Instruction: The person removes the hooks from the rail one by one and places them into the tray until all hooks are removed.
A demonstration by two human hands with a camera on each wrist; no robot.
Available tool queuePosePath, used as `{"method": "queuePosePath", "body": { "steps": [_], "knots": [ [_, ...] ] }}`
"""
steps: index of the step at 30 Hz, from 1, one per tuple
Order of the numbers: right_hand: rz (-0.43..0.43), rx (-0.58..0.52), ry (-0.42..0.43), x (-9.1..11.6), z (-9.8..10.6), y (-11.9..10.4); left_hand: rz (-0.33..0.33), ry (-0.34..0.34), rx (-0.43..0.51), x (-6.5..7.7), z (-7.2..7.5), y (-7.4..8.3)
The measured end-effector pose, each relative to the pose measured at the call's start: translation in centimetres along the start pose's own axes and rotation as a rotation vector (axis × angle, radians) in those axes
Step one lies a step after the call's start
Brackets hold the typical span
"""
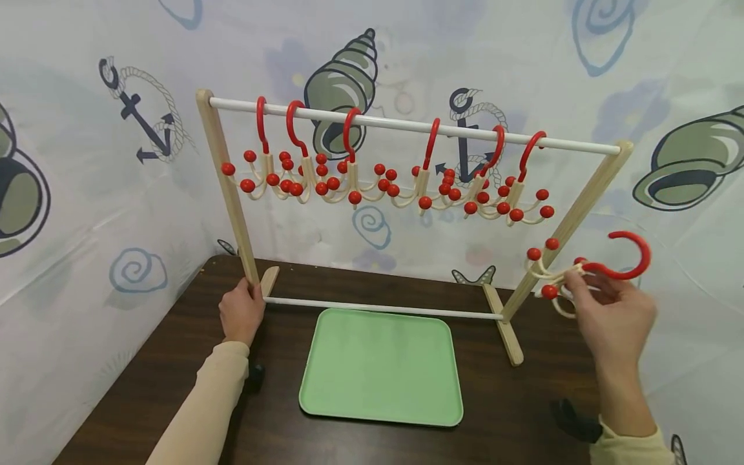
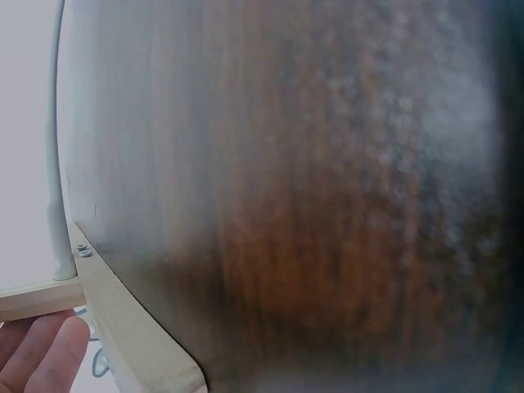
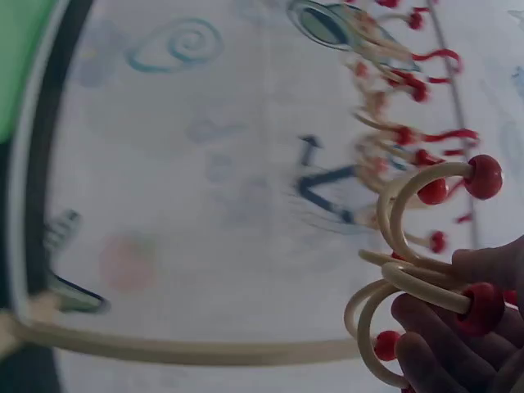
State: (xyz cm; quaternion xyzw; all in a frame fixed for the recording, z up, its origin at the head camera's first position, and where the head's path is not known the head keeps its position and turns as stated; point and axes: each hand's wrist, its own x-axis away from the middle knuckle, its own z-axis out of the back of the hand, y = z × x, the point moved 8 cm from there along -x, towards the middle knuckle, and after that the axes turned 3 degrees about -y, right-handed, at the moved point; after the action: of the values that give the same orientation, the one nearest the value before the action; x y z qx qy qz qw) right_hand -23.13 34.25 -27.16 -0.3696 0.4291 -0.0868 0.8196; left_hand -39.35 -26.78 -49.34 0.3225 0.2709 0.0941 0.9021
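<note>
Fingers of my right hand are closed in a pinch on a pale hanger with a red hook, thumb on one side and the other fingers curled beneath. I have it in the air beside the right post, off the rail, tipped over so the hook is towards my wrist and the curved prongs with their red balls point left; from above, some prongs overlap the post, and I cannot tell whether they touch it. My left hand is wrapped round the bottom of the left post, just above its foot, the fingertips lying against the wood. Six more hangers hang by red hooks from the white top rail, three toward each end with a gap between the groups, the neighbours crowding one another. Below, a white lower rail joins the posts, and a green tray lies flat on my dark counter just in front of it. Behind hangs a pale cloth printed with shells and anchors.
</note>
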Motion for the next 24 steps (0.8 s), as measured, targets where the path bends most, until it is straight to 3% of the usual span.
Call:
{"method": "queuePosePath", "body": {
  "steps": [5,14,24],
  "knots": [
    [0.026,0.024,-0.157,4.6,-5.6,2.2,0.014,-0.009,0.012,-0.1,0.4,0.2],
    [-0.104,0.092,-0.456,11.3,-14.2,6.1,0.017,-0.024,0.001,0.0,0.1,0.3],
    [-0.203,0.109,-0.554,14.6,-19.4,7.2,0.023,-0.02,-0.008,-0.2,-0.1,0.0]
  ]
}}
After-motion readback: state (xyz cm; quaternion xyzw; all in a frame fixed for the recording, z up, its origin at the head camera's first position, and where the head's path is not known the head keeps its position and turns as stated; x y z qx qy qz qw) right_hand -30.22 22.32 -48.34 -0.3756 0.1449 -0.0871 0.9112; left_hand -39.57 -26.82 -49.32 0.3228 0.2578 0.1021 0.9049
